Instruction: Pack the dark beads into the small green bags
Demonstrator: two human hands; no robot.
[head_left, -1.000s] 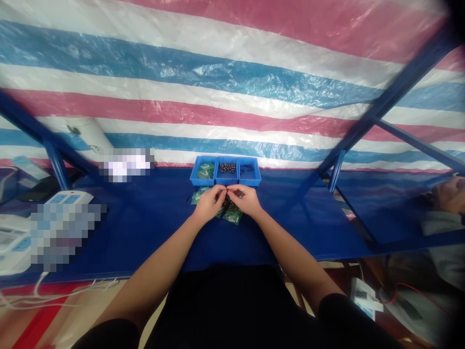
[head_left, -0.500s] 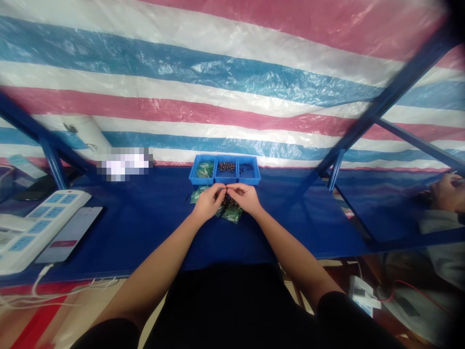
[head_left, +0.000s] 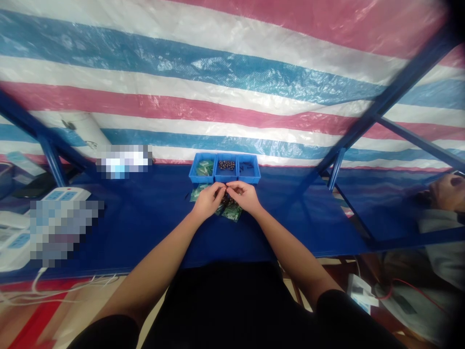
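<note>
My left hand and my right hand meet fingertip to fingertip over the blue table, both closed in a pinch. Whatever lies between the fingertips is too small to make out. Just beneath them are small green packets and some dark and brass-coloured small parts, partly covered by my hands. Another pale green packet pokes out beside my left hand. Behind my hands stand three blue bins: the left bin holds green packets, the middle bin brass-and-black small parts, the right bin a few thin dark pieces.
On the left of the table lie a white power strip and a blurred-out object with a white cable. Blue frame posts flank the table before a striped plastic sheet. Another person's hand is at far right.
Both hands keep the same pinch in nearly the same place. The whole view has shifted very slightly; nothing else has visibly moved.
</note>
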